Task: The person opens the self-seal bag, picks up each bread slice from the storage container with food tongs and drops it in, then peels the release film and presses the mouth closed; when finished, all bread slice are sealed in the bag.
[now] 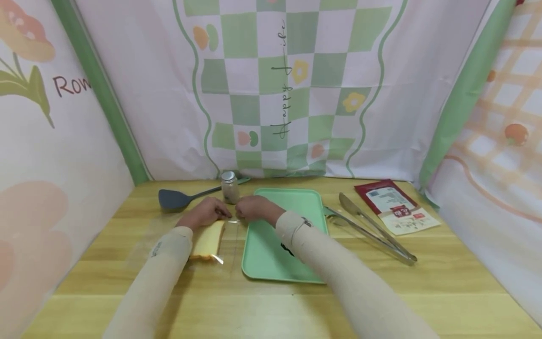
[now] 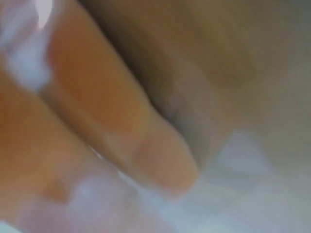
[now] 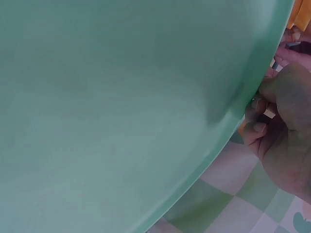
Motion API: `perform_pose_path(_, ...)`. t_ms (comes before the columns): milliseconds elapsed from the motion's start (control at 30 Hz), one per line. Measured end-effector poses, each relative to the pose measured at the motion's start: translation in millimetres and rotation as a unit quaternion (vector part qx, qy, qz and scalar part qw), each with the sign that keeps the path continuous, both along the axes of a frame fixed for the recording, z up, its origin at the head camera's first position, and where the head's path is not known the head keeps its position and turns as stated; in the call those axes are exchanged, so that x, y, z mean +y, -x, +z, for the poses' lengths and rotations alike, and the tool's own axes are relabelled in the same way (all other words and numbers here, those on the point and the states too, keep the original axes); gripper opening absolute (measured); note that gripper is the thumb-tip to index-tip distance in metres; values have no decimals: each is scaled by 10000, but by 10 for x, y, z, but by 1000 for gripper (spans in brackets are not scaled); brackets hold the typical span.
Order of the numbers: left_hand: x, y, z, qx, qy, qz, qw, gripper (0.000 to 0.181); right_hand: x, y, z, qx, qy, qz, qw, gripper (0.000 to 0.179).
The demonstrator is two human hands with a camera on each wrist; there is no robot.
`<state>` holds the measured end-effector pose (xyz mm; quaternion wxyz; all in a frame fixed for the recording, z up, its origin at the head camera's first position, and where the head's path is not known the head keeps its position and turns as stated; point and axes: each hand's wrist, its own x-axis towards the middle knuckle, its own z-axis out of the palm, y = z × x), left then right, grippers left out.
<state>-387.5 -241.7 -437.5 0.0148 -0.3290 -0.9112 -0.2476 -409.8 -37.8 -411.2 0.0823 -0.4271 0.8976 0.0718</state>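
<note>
Some bagged bread (image 1: 208, 241) lies beside the left grip (image 1: 205, 213).

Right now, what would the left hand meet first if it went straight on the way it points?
Most likely the right hand, which faces the left hand across a narrow gap near the jar in the head view; the exact depth between them is unclear.

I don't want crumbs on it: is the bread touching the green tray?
Apart. In the head view, the bread lies left of the green tray, with a strip of the wooden table showing between them.
</note>
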Motion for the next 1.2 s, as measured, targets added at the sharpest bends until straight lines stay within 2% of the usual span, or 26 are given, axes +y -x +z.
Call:
perform_pose_path(167, -26, -22, 23, -176, 47, 214, 9996, 13, 40, 51, -17, -287, 732, -142, 9968, 21)
perform_pose_path(267, -28, -24, 27, -165, 53, 198, 9997, 12, 52, 74, -37, -478, 1220, -172, 9912, 21)
perform_pose_path(333, -28, -21, 28, -140, 60, 177, 9997, 11, 56, 79, -37, -595, 1358, -144, 9888, 25)
perform_pose_path(400, -24, -16, 28, -127, 59, 159, 9998, 11, 57, 82, -34, -670, 1367, -124, 9883, 30)
perform_pose_path(633, -13, -6, 26, -208, -15, 141, 9997, 12, 36, 82, 13, -553, 1173, -145, 9914, 8)
perform_pose_path(833, -10, -1, 22, -167, -29, 132, 9998, 14, 15, 73, 35, -404, 942, -189, 9945, 3)
perform_pose_path(1067, -9, -2, 11, -132, -62, 148, 9998, 13, -23, 67, -37, -338, 783, 105, 9963, 24)
perform_pose_path(1200, -10, -8, 24, -99, 58, 231, 9997, 12, -25, 53, -67, -215, 642, 235, 9974, 27)
